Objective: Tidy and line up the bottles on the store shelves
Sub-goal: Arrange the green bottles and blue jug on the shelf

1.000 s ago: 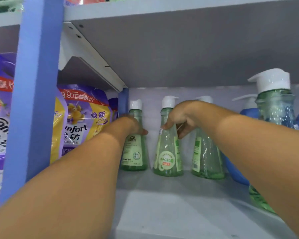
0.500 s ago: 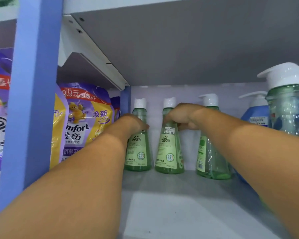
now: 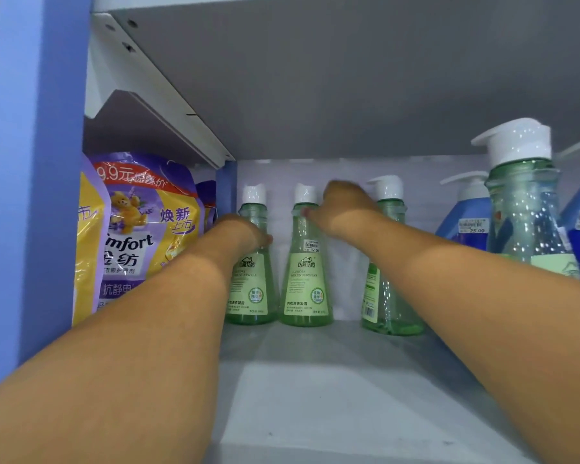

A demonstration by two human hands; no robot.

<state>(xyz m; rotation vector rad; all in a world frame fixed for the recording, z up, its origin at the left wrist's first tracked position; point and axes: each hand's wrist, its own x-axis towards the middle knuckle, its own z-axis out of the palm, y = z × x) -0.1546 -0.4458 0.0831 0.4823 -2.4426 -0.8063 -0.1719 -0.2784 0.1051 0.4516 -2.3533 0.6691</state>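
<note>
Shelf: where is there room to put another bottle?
The front of the shelf, before the green bottles, is bare. A gap sits between the middle bottle and the right bottle. The far right is crowded with blue bottles.

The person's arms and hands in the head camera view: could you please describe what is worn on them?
Nothing is worn that shows: both forearms are bare up to the frame edge, with no sleeves, gloves, watch or bracelets. The left hand and right hand are bare too; no rings can be made out.

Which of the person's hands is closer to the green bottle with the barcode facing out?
Right. The right hand hovers just left of that bottle, by its neck; the left hand is two bottles away.
</note>
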